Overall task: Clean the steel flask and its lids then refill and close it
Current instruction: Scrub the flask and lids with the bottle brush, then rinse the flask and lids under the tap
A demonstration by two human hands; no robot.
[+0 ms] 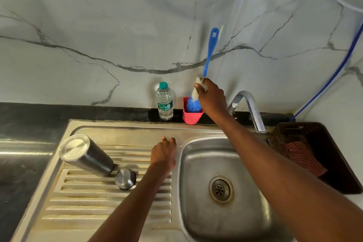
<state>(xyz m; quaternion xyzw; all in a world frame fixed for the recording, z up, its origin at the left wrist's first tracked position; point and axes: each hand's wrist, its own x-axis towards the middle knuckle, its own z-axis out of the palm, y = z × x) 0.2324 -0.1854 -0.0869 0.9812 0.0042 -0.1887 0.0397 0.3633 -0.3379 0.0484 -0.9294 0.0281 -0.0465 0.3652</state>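
The steel flask (86, 155) stands upside down on the ribbed draining board (102, 206), its base facing up. A round steel lid (125, 179) lies just to its right. My left hand (164, 153) rests on the board near the basin's edge, fingers loosely curled and holding nothing. My right hand (212, 97) reaches to the back wall and grips the bristly part of a blue bottle brush (209, 51). The brush head sits in a red holder (191, 115) and its handle points up.
A plastic water bottle (165, 102) with a green cap stands left of the red holder. The chrome tap (248, 108) arches over the steel basin (198, 212). A dark basket (316, 151) with a checked cloth sits at the right. A blue hose (332, 78) runs down the wall.
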